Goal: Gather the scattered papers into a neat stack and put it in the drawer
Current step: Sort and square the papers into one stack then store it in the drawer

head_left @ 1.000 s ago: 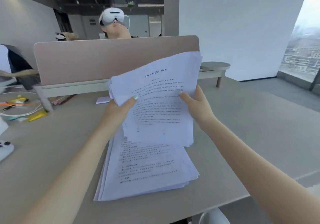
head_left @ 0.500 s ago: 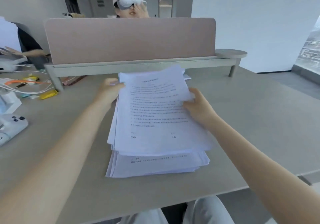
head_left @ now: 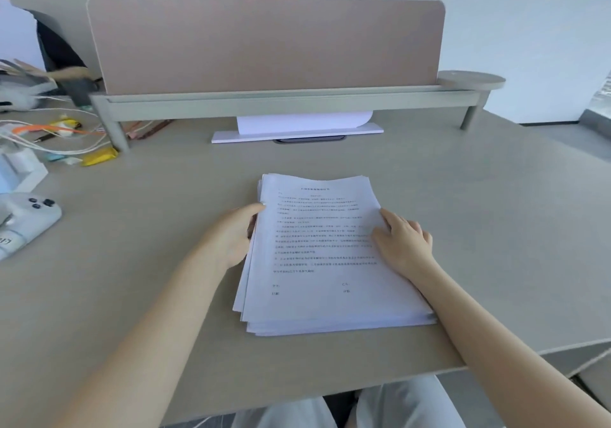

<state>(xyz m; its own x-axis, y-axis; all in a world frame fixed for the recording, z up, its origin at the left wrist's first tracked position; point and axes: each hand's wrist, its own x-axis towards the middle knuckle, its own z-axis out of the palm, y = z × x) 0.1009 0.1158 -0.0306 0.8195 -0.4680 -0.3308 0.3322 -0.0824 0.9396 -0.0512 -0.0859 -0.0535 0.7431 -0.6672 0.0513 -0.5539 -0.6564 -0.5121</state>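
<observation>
A thick stack of white printed papers (head_left: 324,282) lies flat on the beige desk (head_left: 479,229) in front of me, its left edges slightly uneven. My left hand (head_left: 233,236) presses against the stack's left side, fingertips touching the top sheet's edge. My right hand (head_left: 401,241) rests on the stack's right edge, fingers spread on the top sheet. No drawer is in view.
A pink divider panel (head_left: 264,44) on a grey shelf rail closes the desk's far side, with a white sheet and flat white board (head_left: 297,130) under it. Cables, yellow items and a grey controller (head_left: 26,219) lie at the left. A person sits behind the divider.
The raised bundle of sheets came down onto the pile on the desk. Both hands moved from holding it in the air to resting against the stack's sides.
</observation>
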